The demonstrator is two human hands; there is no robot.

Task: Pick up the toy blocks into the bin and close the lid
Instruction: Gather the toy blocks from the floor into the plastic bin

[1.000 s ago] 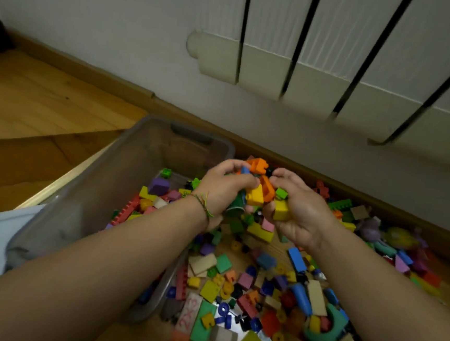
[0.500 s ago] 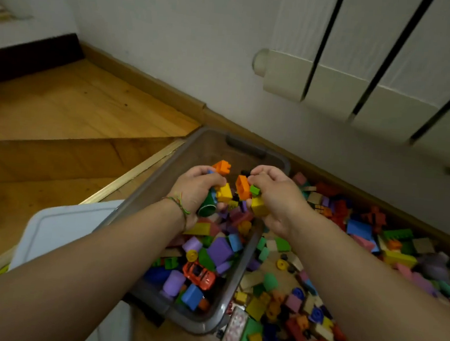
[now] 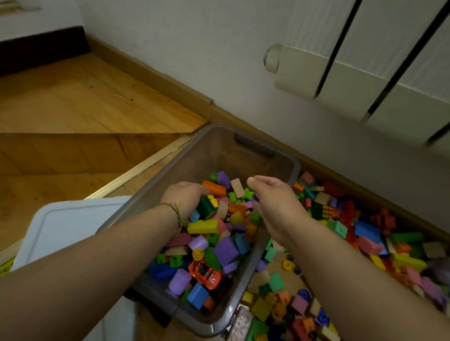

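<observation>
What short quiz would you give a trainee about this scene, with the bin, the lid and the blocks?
1. True or false: the white lid is closed on the bin.
2. Where is the orange toy car? A) in the bin B) on the lid C) among the blocks outside the bin
3. On which side of the bin, the person's left or right, do the loose blocks lie?
Key: 1 false, it lies beside the bin; 2 A; 3 right.
</observation>
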